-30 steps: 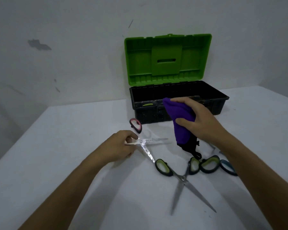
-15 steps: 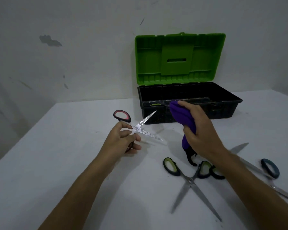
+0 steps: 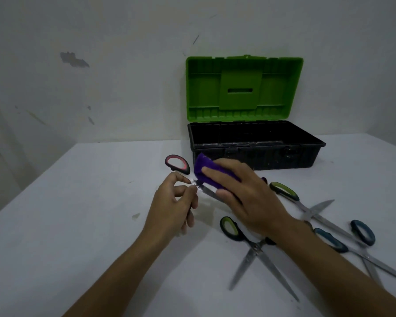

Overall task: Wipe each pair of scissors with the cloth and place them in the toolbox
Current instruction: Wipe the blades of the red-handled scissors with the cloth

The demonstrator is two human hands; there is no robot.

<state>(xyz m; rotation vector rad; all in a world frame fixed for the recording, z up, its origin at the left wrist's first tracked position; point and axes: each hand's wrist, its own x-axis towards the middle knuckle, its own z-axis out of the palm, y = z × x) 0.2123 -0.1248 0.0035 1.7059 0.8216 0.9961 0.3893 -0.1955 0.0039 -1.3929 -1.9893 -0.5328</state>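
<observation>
My left hand (image 3: 174, 207) grips the pink-handled scissors (image 3: 177, 164) near the pivot, one pink handle loop sticking up behind my fingers. My right hand (image 3: 245, 197) holds the purple cloth (image 3: 206, 170) folded over the blades, so most of the blades are hidden. The toolbox (image 3: 256, 154) stands open behind, black tray with green lid upright against the wall. On the table to the right lie green-handled scissors (image 3: 233, 229) with blades spread, another green-handled pair (image 3: 286, 191) and blue-handled scissors (image 3: 362, 232).
The white table (image 3: 78, 225) meets a grey wall at the back. Its left edge runs diagonally at the far left. The loose scissors crowd the right side under my right forearm.
My right hand brought the cloth left onto the blades of the pink-handled scissors, which my left hand lifted off the table. The view shifted, showing more scissors on the right.
</observation>
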